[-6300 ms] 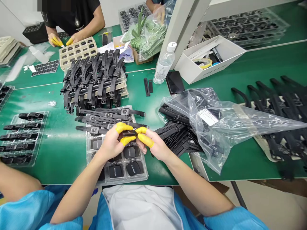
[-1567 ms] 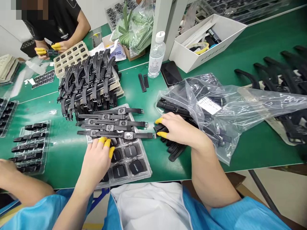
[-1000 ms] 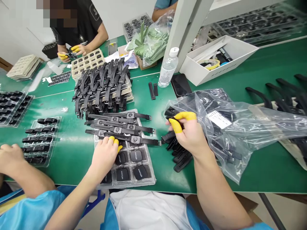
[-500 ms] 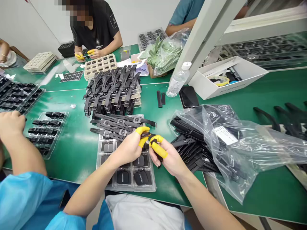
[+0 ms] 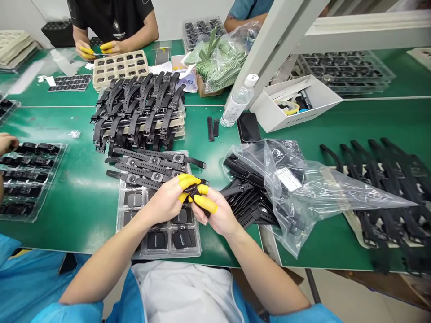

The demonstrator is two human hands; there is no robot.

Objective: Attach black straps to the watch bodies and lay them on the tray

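Note:
My left hand (image 5: 168, 199) and my right hand (image 5: 215, 208) meet above a clear plastic tray (image 5: 118, 220), yellow covers on their thumbs and fingertips. My left fingers pinch a dark smartwatch (image 5: 190, 188), mostly covered by them. Closed around a black watch strap (image 5: 195, 194), my right hand presses it against the watch; whether the two are joined is hidden. Square black watch cases (image 5: 156, 240) lie in the tray's compartments below. Across its far end rest several strapped smartwatches (image 5: 155, 160).
Beyond the tray, smartwatches are stacked in layers (image 5: 138, 107). A plastic bag (image 5: 299, 197) with black straps lies right, near a bottle (image 5: 239, 101), phone (image 5: 248, 128) and white box (image 5: 296, 110). Co-workers' hands (image 5: 97, 48) are across the table; another tray (image 5: 37, 179) stands left.
My hands have come together, bringing the strap against the watch. The view has shifted, so the table's things appear further left and more of the right side shows.

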